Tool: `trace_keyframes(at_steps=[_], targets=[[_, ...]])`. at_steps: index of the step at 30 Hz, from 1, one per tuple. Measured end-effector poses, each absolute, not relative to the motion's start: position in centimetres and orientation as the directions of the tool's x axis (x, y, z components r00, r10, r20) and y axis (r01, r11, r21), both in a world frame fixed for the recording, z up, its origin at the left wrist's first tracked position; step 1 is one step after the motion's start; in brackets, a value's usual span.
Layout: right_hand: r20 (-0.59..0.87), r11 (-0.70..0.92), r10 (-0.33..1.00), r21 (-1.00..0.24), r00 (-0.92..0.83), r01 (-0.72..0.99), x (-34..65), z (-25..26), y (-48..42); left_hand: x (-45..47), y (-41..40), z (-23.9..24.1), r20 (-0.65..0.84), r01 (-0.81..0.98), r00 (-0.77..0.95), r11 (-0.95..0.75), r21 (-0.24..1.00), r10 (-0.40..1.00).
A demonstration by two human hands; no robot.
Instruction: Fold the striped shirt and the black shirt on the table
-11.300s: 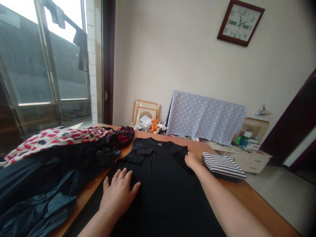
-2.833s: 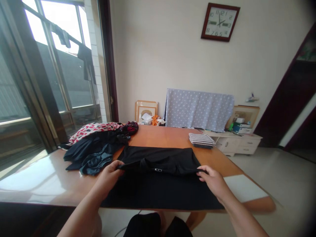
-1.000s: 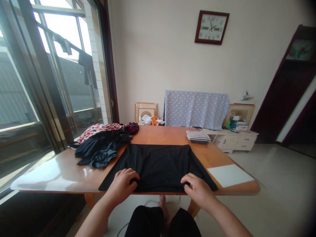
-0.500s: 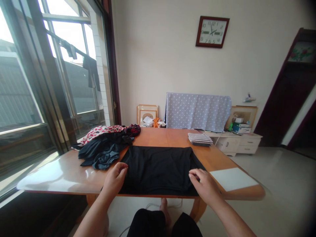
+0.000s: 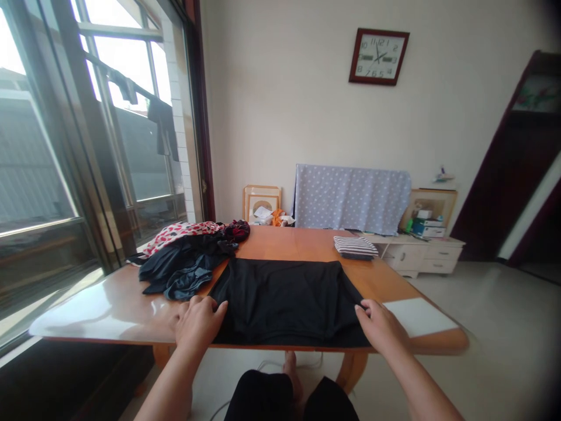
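Note:
A black shirt (image 5: 284,301) lies spread flat across the table's front, its near edge along the table edge and a few soft creases in it. My left hand (image 5: 199,320) is curled over its left side, thumb resting on the cloth; the fingertips are partly hidden. At the opposite side, my right hand (image 5: 382,323) pinches the shirt's right edge between thumb and fingers. Beyond my left hand sits a heap of dark clothes (image 5: 182,263), with a red-and-white patterned cloth (image 5: 182,235) on top.
A folded striped garment (image 5: 355,247) rests at the far right of the wooden table (image 5: 284,242). A pale sheet (image 5: 421,317) lies near the right corner. Windows (image 5: 144,134) border the left side. Behind the table stands a white cabinet (image 5: 409,257) beside a dotted cloth cover (image 5: 350,199).
My right hand has moved outward to the shirt's right edge, drawing that side out flatter. My left hand has shifted slightly left and down, fingers now over the left edge.

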State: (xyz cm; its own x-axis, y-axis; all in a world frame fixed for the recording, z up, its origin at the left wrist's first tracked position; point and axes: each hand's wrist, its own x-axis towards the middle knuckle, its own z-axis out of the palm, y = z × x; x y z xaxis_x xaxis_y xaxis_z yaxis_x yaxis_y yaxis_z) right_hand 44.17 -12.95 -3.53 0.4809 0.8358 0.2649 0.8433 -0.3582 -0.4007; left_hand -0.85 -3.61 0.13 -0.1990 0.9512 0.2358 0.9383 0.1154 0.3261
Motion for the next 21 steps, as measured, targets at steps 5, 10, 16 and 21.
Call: trace_keyframes(at_steps=[5, 10, 16, 21], targets=[[0.192, -0.440, 0.823, -0.379, 0.535, 0.814, 44.4, -3.0, -13.0, -0.3, -3.2, 0.4, 0.233, 0.943, -0.153, 0.072, 0.325, 0.960], [0.128, -0.505, 0.817, -0.314, 0.563, 0.804, 43.2, -2.0, -12.6, 0.2, -3.1, 0.5, 0.213, 0.924, -0.154, 0.065, 0.377, 0.965], [0.131, -0.508, 0.812, -0.322, 0.569, 0.799, 42.5, -0.9, -12.9, -0.8, -2.6, -0.1, 0.189, 0.922, -0.207, 0.127, 0.365, 0.960], [0.102, -0.539, 0.797, -0.324, 0.595, 0.777, 43.2, -0.9, -13.6, -1.8, -2.1, -0.7, 0.171, 0.930, -0.226, 0.160, 0.332, 0.959]])
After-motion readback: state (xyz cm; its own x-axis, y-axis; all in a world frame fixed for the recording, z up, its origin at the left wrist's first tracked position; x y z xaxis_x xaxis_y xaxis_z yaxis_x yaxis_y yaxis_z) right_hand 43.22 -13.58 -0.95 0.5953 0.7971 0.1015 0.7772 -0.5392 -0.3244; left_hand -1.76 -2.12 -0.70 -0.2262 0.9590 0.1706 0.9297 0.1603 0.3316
